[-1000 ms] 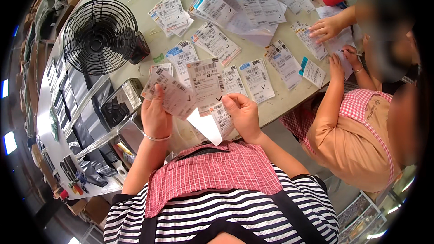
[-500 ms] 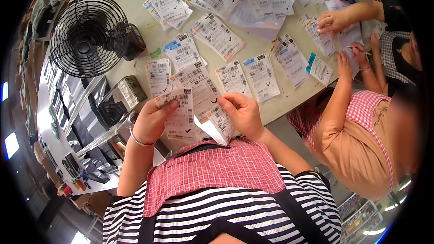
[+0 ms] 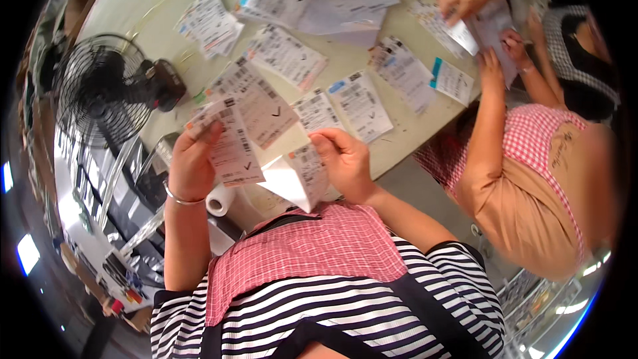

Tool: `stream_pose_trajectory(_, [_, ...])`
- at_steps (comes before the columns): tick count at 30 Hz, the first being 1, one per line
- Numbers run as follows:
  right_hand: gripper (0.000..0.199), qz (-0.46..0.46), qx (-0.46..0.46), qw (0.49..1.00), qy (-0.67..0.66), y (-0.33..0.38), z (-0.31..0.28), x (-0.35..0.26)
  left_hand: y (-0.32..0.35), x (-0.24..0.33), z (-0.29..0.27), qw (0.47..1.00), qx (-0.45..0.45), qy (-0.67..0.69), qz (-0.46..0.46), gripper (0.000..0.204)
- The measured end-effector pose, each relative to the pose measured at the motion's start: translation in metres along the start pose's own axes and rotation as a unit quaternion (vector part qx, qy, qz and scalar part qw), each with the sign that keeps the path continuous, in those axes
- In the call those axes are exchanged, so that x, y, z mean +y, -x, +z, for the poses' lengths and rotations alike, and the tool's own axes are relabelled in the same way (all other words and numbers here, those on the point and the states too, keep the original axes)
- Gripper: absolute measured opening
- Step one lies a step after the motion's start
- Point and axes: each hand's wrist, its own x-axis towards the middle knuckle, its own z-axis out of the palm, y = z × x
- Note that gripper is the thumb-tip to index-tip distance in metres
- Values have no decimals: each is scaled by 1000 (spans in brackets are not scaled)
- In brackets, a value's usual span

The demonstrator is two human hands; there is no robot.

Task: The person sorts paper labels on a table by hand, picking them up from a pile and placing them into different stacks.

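Note:
Several printed shipping labels with check marks are fanned out in my left hand point(image 3: 193, 163), thumb pressed over the front label point(image 3: 236, 153). Behind it spreads another label point(image 3: 266, 106), apparently held too. My right hand point(image 3: 345, 166) pinches a bent label point(image 3: 311, 169) by its edge, and its white underside point(image 3: 286, 183) faces left. Both hands are above the table's near edge, in front of my red checked apron point(image 3: 312, 246). Just beyond my right hand lie two label stacks, a smaller one point(image 3: 316, 112) and a larger one point(image 3: 362, 106).
More label stacks point(image 3: 286, 56) cover the table point(image 3: 153, 0). A black fan point(image 3: 100, 93) stands at left, with a white roll point(image 3: 219, 199) near my left wrist. At right, one person's hand point(image 3: 462, 3) touches labels; another person in checked apron point(image 3: 531, 126) works at the edge.
The view has shifted, so the table's contents sit farther left. My left hand's labels have risen away from the bent label in my right hand, widening the gap.

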Motion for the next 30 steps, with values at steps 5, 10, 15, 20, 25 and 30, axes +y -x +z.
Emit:
stream_pose_trajectory(5, [23,-1,2,1000,-4,-2,-3,-1,-34,5,17,999,-28,21,10,26])
stream_pose_trajectory(10, [24,-8,3,1000,-18,-1,-6,0,-64,6,37,998,-48,40,-7,26])
stream_pose_trajectory(15, [24,-5,3,1000,-20,-1,-12,3,-87,6,56,996,-65,56,-22,26])
stream_pose_trajectory(20, [23,-8,7,1000,-21,-1,-14,6,-107,2,52,993,-100,51,-29,33])
stream_pose_trajectory(25, [23,-13,12,1000,-18,-2,-15,9,-113,3,61,993,-104,43,-23,35])
stream_pose_trajectory(30, [22,-27,16,999,-14,-5,-15,12,-119,2,61,992,-109,52,-23,33])
